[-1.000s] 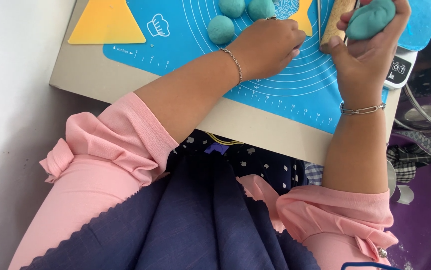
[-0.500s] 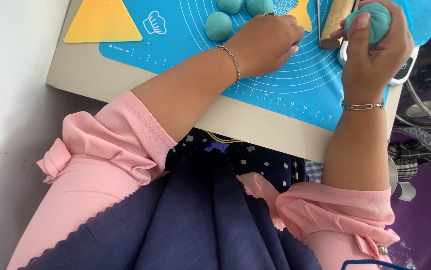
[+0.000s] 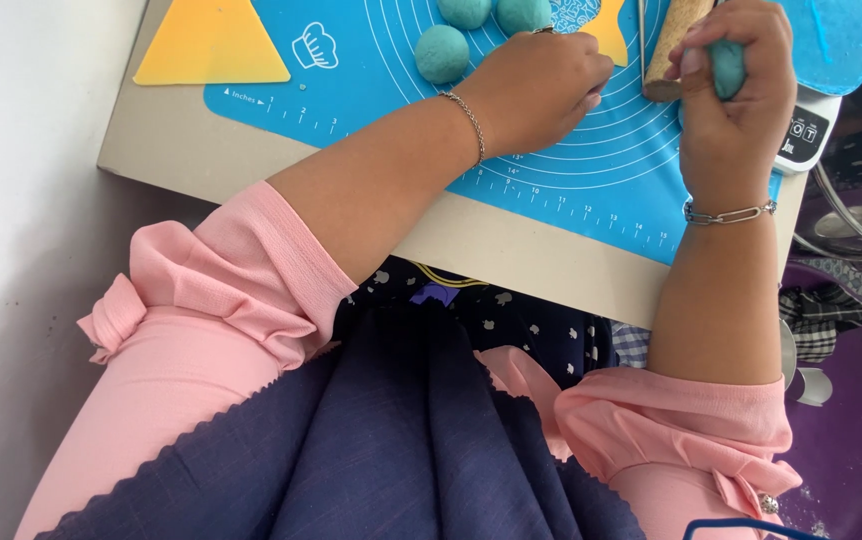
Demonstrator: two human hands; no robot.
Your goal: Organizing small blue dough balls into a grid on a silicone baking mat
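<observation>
Two hands | right hand (image 3: 736, 100) grips dough lump (image 3: 727, 67) | left hand (image 3: 541, 88) on mat (image 3: 371, 90)

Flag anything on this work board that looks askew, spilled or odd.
Nothing looks spilled or damaged. The blue silicone mat lies flat on the beige board. The board's near corner sticks out over the person's lap. The right hand grips teal dough; the left hand rests on the mat.

Dough and tools, counted
Three teal dough balls (image 3: 442, 53) are lying out; two yellow scrapers (image 3: 211, 45), one rolling pin (image 3: 673, 40).
</observation>
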